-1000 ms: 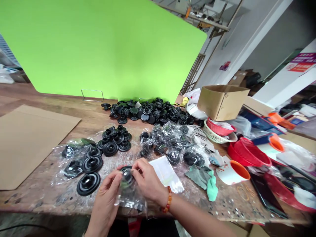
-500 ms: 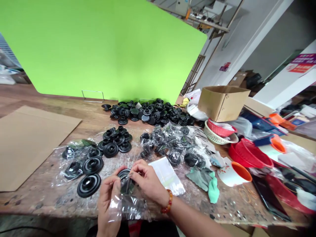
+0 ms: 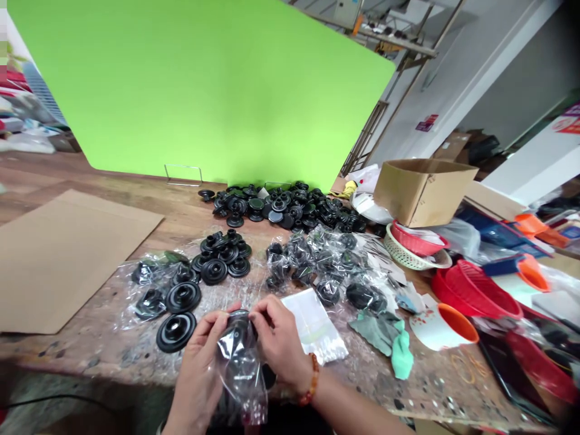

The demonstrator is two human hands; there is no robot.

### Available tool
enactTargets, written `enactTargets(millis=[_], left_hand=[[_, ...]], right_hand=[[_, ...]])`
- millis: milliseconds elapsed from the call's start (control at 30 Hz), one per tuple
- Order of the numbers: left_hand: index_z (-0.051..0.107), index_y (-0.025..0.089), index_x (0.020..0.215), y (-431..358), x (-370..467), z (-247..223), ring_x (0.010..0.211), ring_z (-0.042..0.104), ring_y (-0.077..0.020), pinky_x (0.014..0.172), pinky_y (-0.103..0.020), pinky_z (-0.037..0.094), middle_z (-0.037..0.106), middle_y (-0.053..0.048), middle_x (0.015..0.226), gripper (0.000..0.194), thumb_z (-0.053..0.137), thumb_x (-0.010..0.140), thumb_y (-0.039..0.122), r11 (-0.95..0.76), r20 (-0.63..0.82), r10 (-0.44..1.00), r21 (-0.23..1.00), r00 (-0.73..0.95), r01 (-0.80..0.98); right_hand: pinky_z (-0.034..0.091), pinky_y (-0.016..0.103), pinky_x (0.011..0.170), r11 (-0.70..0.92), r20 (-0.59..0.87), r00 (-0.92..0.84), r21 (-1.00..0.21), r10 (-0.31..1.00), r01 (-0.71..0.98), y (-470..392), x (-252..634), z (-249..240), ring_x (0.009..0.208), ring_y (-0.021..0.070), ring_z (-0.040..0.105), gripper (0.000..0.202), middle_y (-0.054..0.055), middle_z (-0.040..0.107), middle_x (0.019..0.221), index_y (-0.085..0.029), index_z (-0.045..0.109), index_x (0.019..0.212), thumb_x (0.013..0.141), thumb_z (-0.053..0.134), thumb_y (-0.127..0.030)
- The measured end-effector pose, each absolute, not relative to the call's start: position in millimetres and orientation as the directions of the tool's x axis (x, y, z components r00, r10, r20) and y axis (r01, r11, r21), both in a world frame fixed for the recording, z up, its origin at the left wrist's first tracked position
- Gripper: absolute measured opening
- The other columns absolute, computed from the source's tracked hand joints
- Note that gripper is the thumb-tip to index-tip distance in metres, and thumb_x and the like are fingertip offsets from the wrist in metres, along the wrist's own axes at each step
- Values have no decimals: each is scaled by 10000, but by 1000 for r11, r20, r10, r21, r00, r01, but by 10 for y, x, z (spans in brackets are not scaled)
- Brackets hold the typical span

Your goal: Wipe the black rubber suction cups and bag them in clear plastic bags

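Observation:
Near the table's front edge, my left hand pinches the left side of a clear plastic bag with a black round part in it. The fingers of my right hand are closed on the bag's upper right side. Just left of my hands lie two loose black discs. A stack of flat clear bags rests right of my right hand. Behind are a small pile of black parts and several bagged parts.
A large heap of black parts lies before a green board. Cardboard covers the left side. On the right are a carton, red baskets, a green cloth and a white-orange container.
The bag now covers the black part between my hands, whose top was more exposed before. The camera view has turned slightly to the left.

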State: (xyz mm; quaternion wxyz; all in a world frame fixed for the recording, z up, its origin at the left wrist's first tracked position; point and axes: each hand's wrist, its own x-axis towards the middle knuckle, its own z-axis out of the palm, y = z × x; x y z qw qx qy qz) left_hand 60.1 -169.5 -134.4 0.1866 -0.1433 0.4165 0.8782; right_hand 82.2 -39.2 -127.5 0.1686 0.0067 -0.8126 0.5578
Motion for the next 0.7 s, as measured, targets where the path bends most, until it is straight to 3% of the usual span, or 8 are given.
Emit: enactTargets(millis=[67, 200, 333, 433, 500, 567, 633, 700], left_hand=[[690, 216, 879, -1747, 585, -1357, 714, 667, -159, 620, -215, 546, 724, -9, 864, 314, 837, 617, 307, -565, -449, 238, 657, -861, -499], [658, 196, 697, -1874, 545, -1360, 568, 593, -119, 570, -208, 501, 673, 12, 680, 248, 854, 588, 300, -500, -424, 324, 682, -846, -533], [638, 180, 648, -1953, 500, -1391, 522, 497, -74, 587, -173, 436, 593, 44, 578, 234, 769, 713, 363, -282, -172, 389, 913, -905, -295], [662, 201, 721, -1915, 495, -1433, 660, 564, -110, 673, -183, 445, 620, 36, 652, 178, 730, 755, 362, -162, -110, 310, 973, -944, -167], [676, 225, 875, -1862, 504, -1426, 901, 605, -161, 806, -216, 455, 687, 1, 899, 184, 708, 772, 374, -125, -118, 271, 980, -955, -156], [644, 252, 1041, -1832, 515, -1363, 1136, 539, -209, 940, -274, 423, 649, -28, 1146, 282, 671, 800, 395, -98, -118, 245, 985, -962, -145], [635, 257, 1068, -1862, 543, -1251, 1156, 530, -229, 967, -312, 418, 635, -43, 1163, 293, 648, 817, 406, -51, -96, 303, 992, -948, -117], [677, 231, 945, -1965, 612, -1123, 1013, 600, -239, 897, -327, 467, 671, -55, 1011, 235, 687, 786, 404, -12, -60, 515, 997, -855, -77]], right_hand=[[407, 246, 624, 175, 114, -986, -980, 125, -91, -309, 760, -1210, 659, 126, 496, 184, -11, 519, 711, -179, 538, 769, 899, 545, -309], [436, 258, 713, -50, -9, -972, -999, -235, 21, -76, 670, -1105, 705, 127, 545, 271, -1, 575, 735, -158, 570, 776, 839, 635, -413], [408, 228, 673, -10, -36, -916, -999, -399, 43, 62, 701, -1038, 670, 101, 504, 249, -15, 563, 738, -157, 580, 830, 843, 637, -399], [345, 197, 563, 221, -53, -879, -973, -474, -60, 72, 732, -906, 577, 78, 414, 148, -53, 495, 659, -166, 612, 878, 812, 669, -286], [354, 199, 571, 366, -3, -913, -917, -408, -161, 105, 712, -765, 587, 83, 442, 53, -43, 523, 653, -162, 629, 814, 824, 625, -214], [389, 207, 597, 424, 85, -966, -886, -242, -185, 222, 649, -616, 625, 96, 498, 120, -17, 574, 688, -158, 621, 750, 847, 568, -204], [403, 210, 564, 422, 161, -987, -893, -18, -153, 444, 547, -509, 599, 100, 507, 131, -15, 577, 685, -167, 616, 771, 848, 568, -261], [403, 215, 514, 411, 207, -955, -905, 212, -105, 737, 424, -483, 532, 99, 483, 174, -32, 540, 627, -178, 606, 801, 838, 576, -346]])
